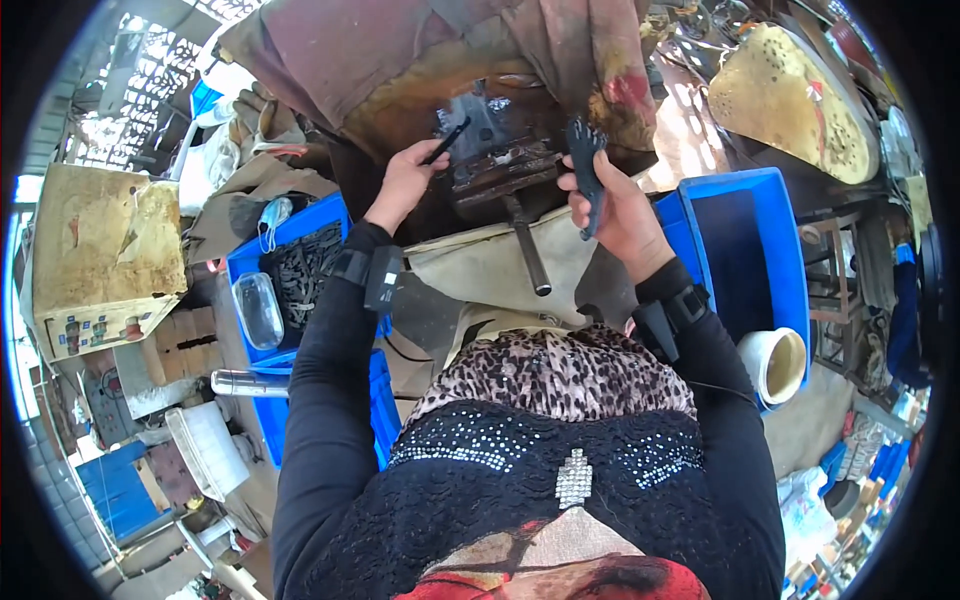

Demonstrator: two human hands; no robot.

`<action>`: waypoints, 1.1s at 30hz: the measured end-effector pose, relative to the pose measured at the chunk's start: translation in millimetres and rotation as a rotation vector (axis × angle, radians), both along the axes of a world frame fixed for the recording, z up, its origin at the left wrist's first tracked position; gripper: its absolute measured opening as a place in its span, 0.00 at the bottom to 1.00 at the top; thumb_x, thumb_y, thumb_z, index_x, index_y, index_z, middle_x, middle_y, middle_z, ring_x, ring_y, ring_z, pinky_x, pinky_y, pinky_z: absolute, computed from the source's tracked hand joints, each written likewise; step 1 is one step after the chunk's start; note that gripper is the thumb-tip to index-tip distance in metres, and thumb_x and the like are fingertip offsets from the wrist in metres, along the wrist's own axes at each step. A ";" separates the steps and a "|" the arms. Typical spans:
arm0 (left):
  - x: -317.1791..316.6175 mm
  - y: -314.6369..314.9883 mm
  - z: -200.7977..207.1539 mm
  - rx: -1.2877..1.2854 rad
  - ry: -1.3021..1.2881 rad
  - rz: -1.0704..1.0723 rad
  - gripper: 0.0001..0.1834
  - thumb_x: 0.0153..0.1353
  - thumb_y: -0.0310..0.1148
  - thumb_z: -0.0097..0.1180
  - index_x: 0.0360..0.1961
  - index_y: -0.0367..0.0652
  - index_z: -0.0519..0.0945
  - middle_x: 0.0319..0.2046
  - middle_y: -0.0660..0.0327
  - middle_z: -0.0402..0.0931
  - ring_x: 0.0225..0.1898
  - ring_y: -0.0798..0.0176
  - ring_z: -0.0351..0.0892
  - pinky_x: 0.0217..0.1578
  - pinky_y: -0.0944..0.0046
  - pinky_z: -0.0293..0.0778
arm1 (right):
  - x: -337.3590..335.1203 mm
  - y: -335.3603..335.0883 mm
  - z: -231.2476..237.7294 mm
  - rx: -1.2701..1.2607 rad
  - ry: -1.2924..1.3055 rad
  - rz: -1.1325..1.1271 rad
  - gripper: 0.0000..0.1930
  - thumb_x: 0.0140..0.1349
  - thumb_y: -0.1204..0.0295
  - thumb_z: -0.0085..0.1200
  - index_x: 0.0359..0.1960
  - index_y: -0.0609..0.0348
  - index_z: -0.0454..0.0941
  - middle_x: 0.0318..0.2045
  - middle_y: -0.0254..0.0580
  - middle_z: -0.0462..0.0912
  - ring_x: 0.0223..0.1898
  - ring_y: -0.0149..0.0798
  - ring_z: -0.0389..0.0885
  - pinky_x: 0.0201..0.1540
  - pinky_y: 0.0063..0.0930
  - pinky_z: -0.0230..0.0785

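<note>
My left hand is closed around one end of a thin dark strip, which points up and to the right. My right hand grips a long black tool with a ragged upper end; its exact kind is unclear. Between the hands is a dark metal vise, its bar handle pointing toward me. Both held things are beside the vise, the strip on its left and the tool on its right. Behind it lies a worn, dirty metal surface.
A blue crate on the left holds many dark strips and a clear plastic container. At the right stands a blue bin beside a cream-coloured tube. Reddish-brown cloth drapes behind the vise. A cardboard box stands farther left.
</note>
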State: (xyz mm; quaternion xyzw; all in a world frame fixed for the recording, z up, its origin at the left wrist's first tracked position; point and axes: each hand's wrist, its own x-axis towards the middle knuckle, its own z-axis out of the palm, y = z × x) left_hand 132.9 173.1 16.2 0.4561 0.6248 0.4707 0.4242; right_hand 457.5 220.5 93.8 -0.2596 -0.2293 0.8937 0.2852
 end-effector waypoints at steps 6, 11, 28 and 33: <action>-0.3 10.1 -9.5 -0.056 0.125 -0.044 0.21 0.57 0.13 0.47 0.50 0.37 0.81 0.43 0.59 0.84 0.46 0.65 0.80 0.51 0.67 0.72 | 20.8 -6.5 -16.4 0.116 -0.074 0.066 0.15 0.71 0.66 0.50 0.54 0.61 0.73 0.31 0.33 0.75 0.21 0.23 0.65 0.24 0.17 0.59; 5.9 12.9 -6.5 0.004 0.448 -0.219 0.26 0.56 0.11 0.42 0.53 0.39 0.80 0.47 0.55 0.83 0.48 0.62 0.80 0.55 0.67 0.70 | 35.8 -9.9 -24.4 0.072 -0.137 0.019 0.13 0.71 0.69 0.50 0.53 0.61 0.73 0.29 0.31 0.73 0.20 0.22 0.62 0.22 0.15 0.56; 1.2 7.5 3.1 0.197 0.997 -0.436 0.28 0.51 0.15 0.48 0.52 0.49 0.80 0.40 0.48 0.82 0.45 0.44 0.80 0.46 0.53 0.76 | 34.4 -16.9 -32.1 0.074 -0.237 0.024 0.11 0.71 0.70 0.50 0.51 0.61 0.74 0.28 0.30 0.74 0.20 0.20 0.63 0.22 0.15 0.56; 14.0 -19.1 39.7 0.116 1.092 -0.361 0.26 0.53 0.19 0.48 0.54 0.48 0.78 0.43 0.49 0.80 0.45 0.43 0.78 0.45 0.53 0.75 | 51.1 -12.8 -33.4 0.033 -0.241 0.000 0.11 0.70 0.70 0.49 0.50 0.60 0.74 0.28 0.31 0.74 0.20 0.21 0.65 0.22 0.15 0.58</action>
